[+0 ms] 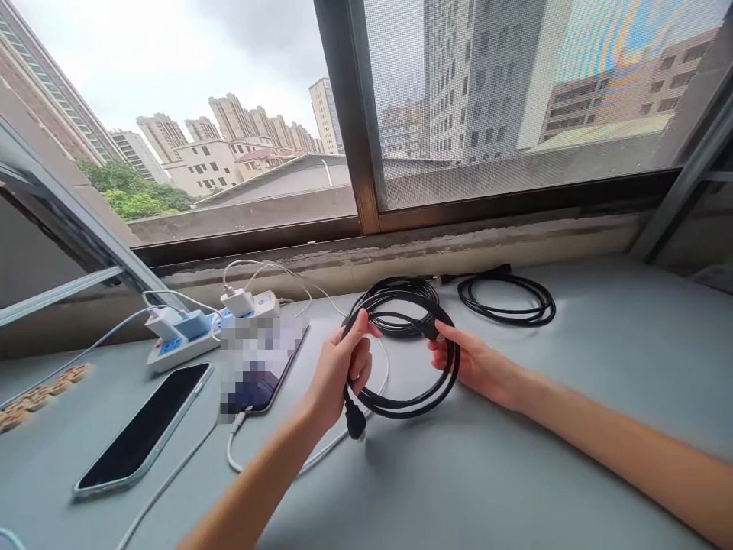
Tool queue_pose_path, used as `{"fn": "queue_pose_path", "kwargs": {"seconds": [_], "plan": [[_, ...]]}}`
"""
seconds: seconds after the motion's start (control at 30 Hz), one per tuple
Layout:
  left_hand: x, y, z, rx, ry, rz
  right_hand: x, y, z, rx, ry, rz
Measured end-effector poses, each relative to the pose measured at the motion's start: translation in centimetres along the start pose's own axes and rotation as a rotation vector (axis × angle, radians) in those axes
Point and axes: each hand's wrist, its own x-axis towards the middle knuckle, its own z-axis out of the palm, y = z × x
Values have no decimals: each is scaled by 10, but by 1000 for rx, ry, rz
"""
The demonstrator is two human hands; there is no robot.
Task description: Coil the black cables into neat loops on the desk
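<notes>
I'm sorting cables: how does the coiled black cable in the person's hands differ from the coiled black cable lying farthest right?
The held coiled black cable is gripped by the left hand and right hand; the rightmost coiled black cable lies untouched on the grey table. The held coil's loop faces the camera, looking large and round; the rightmost coil lies flat, looking smaller and oval. Both are black and looped.

Wide window above grey tabletop
</notes>
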Motion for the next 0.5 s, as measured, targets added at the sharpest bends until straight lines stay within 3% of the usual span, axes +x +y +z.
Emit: {"fn": "queue_pose_path", "kwargs": {"seconds": [0.3,0.5], "plan": [[0,-9,4,-12,53,-52,4,3,-7,-51,10,-12],[3,-12,3,-10,2,-101,2,5,-6,-123,-124,-19]]}}
